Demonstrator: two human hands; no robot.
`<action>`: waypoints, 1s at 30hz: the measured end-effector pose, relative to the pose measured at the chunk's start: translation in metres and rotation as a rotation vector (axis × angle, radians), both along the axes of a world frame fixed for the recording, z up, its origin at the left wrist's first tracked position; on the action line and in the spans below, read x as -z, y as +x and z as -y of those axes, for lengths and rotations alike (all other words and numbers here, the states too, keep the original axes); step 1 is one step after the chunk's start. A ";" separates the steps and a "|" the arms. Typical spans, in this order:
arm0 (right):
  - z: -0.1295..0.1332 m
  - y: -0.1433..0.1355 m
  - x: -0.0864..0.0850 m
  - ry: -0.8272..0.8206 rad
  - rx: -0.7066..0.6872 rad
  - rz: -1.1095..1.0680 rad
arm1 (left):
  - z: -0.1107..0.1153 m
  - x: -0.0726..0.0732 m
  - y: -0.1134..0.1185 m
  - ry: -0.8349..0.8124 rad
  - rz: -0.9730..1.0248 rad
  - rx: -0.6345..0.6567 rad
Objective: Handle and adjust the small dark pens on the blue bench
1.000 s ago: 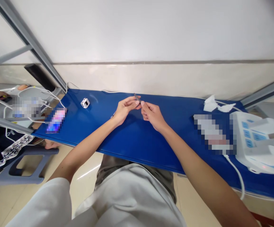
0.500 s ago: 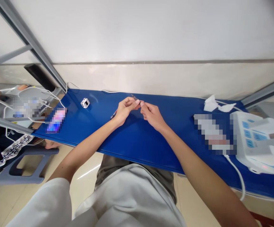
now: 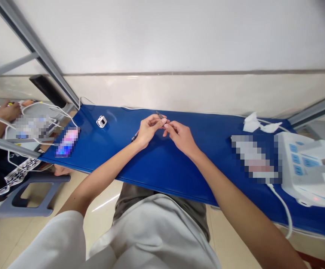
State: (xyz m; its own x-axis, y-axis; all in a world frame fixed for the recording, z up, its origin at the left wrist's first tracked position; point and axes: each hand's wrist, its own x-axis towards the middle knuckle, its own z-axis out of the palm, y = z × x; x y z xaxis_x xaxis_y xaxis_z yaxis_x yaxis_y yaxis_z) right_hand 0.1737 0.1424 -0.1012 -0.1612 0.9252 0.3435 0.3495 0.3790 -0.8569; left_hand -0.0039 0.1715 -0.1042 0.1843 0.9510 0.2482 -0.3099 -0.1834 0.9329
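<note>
Over the middle of the blue desk [image 3: 156, 168], my two hands meet at the fingertips. My left hand [image 3: 149, 130] is closed, pinching a small dark slim piece [image 3: 159, 114] whose tip sticks out beyond the fingers; its exact kind is too small to tell. Curled against the left fingertips, my right hand [image 3: 181, 137] has its thumb and fingers close together; whatever lies between them is hidden. A dark pen-like object [image 3: 134, 136] rests on the desk beside my left hand, partly covered by it.
To the left are a white earphone-case-like item [image 3: 101, 121] and a phone with a lit, blurred screen [image 3: 67, 142]. At right lie a blurred-out device [image 3: 252, 157], crumpled tissue [image 3: 251, 122] and a white power strip [image 3: 294, 164]. Another person's hand [image 3: 8, 111] works beyond the frame post.
My right fingers have shifted and bent slightly at the left fingertips. My left hand stays nearly still. At far left, the other person's hand has come further into view.
</note>
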 end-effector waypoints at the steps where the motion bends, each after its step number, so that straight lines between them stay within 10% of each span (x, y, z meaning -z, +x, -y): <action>1: 0.000 0.000 0.000 0.010 0.001 -0.001 | 0.000 0.000 0.000 0.002 -0.004 -0.007; 30: -0.012 0.007 0.022 0.173 0.063 0.277 | -0.001 -0.002 -0.001 -0.023 -0.002 -0.123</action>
